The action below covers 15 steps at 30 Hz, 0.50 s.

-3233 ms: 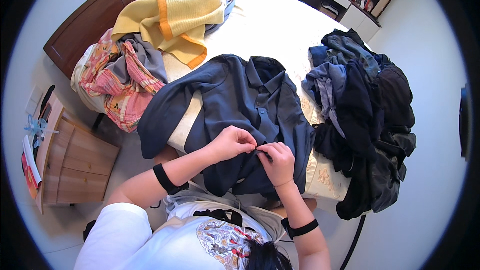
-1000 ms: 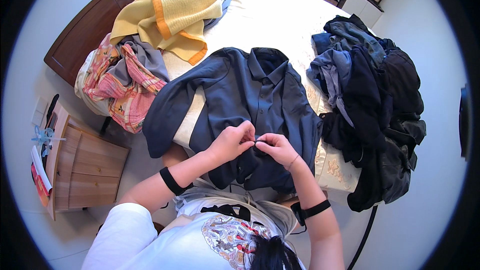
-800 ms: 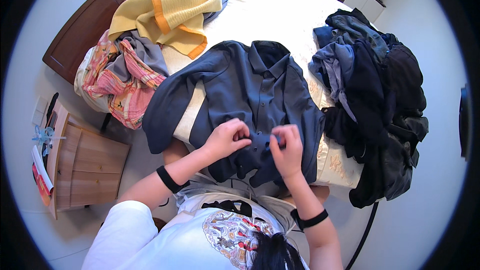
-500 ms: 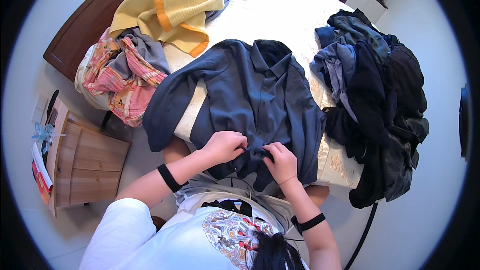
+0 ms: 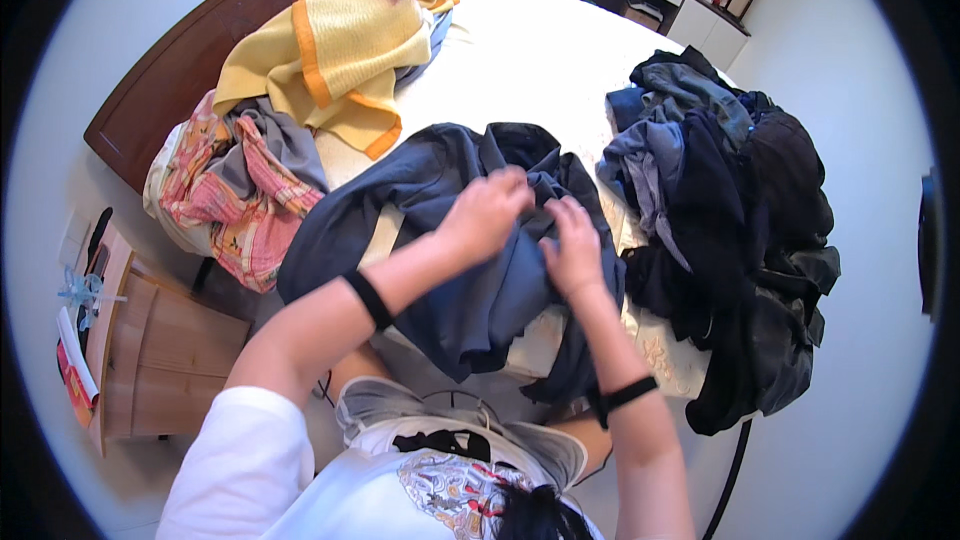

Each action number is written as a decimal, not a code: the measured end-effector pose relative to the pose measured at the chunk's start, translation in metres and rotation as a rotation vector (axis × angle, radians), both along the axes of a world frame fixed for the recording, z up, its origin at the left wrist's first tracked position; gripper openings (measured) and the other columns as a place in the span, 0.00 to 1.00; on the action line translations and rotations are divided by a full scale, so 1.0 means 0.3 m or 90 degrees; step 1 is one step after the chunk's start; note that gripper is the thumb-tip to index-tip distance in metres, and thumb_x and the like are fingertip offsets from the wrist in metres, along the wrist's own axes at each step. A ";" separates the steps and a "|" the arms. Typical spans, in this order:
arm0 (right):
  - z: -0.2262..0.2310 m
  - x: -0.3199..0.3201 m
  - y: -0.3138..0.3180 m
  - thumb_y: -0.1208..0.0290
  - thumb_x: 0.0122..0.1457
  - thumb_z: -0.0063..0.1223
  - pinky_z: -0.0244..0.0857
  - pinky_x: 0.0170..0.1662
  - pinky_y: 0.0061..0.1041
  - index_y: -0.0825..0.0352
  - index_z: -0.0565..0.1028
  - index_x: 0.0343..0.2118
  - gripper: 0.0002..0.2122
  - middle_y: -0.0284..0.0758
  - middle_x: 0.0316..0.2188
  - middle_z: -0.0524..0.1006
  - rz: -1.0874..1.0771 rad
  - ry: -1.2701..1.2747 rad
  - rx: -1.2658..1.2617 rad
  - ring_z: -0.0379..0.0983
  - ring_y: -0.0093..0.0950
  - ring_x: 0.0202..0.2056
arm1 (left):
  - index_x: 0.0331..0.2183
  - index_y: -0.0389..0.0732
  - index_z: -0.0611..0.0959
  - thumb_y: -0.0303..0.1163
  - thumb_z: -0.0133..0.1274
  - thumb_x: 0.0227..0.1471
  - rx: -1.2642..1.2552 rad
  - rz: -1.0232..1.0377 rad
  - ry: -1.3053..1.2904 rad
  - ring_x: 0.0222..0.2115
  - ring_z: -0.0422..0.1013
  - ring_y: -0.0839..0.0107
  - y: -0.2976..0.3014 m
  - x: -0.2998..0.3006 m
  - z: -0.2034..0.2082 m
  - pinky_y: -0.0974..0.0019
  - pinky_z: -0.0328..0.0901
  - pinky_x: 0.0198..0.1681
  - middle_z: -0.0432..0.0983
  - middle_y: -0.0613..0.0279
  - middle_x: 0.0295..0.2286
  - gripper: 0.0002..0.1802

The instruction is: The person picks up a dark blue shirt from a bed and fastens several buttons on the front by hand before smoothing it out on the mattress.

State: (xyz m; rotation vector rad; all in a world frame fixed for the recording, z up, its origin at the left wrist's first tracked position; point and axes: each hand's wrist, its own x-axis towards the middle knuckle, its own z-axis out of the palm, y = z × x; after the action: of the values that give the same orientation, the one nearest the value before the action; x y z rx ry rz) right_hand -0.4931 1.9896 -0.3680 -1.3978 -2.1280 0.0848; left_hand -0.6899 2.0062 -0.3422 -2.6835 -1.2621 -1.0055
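Note:
A dark blue-grey button-up shirt [image 5: 430, 230] lies front up on the bed, its collar [image 5: 525, 140] at the far end and one sleeve spread to the left. My left hand [image 5: 490, 215] is over the upper front of the shirt just below the collar, its fingertips blurred. Close beside it, my right hand [image 5: 575, 250] rests on the right side of the shirt front, thumb and fingers apart. The lower front panels have parted, with the pale bed cover showing between them.
A heap of dark clothes [image 5: 740, 190] hangs over the bed's right edge. To the left lie a yellow blanket [image 5: 340, 40] and pink patterned bedding [image 5: 235, 200] by the brown headboard [image 5: 165, 80]. A wooden nightstand [image 5: 170, 340] stands at the left.
Both hands have moved from the lower button placket up toward the collar, releasing the placket. The shirt's lower front has fallen apart, and the view has shifted slightly.

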 end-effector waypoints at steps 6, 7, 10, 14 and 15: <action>-0.076 -0.027 -0.229 0.65 0.48 0.60 0.49 0.61 0.47 0.56 0.67 0.54 0.27 0.35 0.53 0.68 0.144 -0.126 -0.085 0.61 0.39 0.58 | 0.41 0.41 0.72 0.25 0.56 0.37 -0.309 -0.033 0.093 0.49 0.64 0.56 -0.178 -0.090 -0.126 0.60 0.63 0.48 0.68 0.57 0.43 0.24; -0.068 -0.017 -0.216 0.65 0.48 0.60 0.49 0.61 0.47 0.56 0.67 0.54 0.27 0.35 0.53 0.68 0.144 -0.126 -0.084 0.61 0.39 0.58 | 0.43 0.41 0.72 0.22 0.56 0.36 -0.304 -0.039 0.087 0.49 0.65 0.56 -0.177 -0.107 -0.137 0.59 0.64 0.47 0.68 0.56 0.44 0.26; -0.057 0.038 -0.198 0.81 0.42 0.53 0.70 0.41 0.32 0.53 0.70 0.52 0.29 0.38 0.40 0.72 0.131 -0.036 -0.184 0.73 0.40 0.38 | 0.47 0.44 0.71 0.09 0.51 0.32 -0.323 -0.047 -0.030 0.45 0.66 0.53 -0.143 -0.125 -0.157 0.60 0.66 0.46 0.66 0.52 0.41 0.35; -0.047 0.121 -0.191 0.82 0.42 0.52 0.70 0.39 0.33 0.55 0.76 0.44 0.23 0.37 0.31 0.74 0.133 -0.059 -0.218 0.73 0.38 0.33 | 0.44 0.41 0.76 0.07 0.45 0.30 -0.491 -0.052 -0.142 0.30 0.69 0.65 -0.125 -0.165 -0.122 0.67 0.67 0.37 0.69 0.56 0.33 0.34; -0.029 0.147 -0.192 0.83 0.42 0.52 0.70 0.39 0.33 0.56 0.79 0.40 0.20 0.36 0.28 0.74 0.142 -0.063 -0.195 0.73 0.38 0.33 | 0.42 0.40 0.78 0.07 0.45 0.29 -0.452 -0.055 -0.141 0.29 0.69 0.65 -0.115 -0.189 -0.115 0.67 0.67 0.36 0.69 0.57 0.32 0.33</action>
State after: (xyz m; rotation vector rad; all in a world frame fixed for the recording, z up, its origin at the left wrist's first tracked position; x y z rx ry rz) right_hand -0.4489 1.9319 -0.3768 -1.3460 -2.4256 0.4555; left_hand -0.7467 1.9716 -0.3767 -3.2163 -1.8575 -1.0378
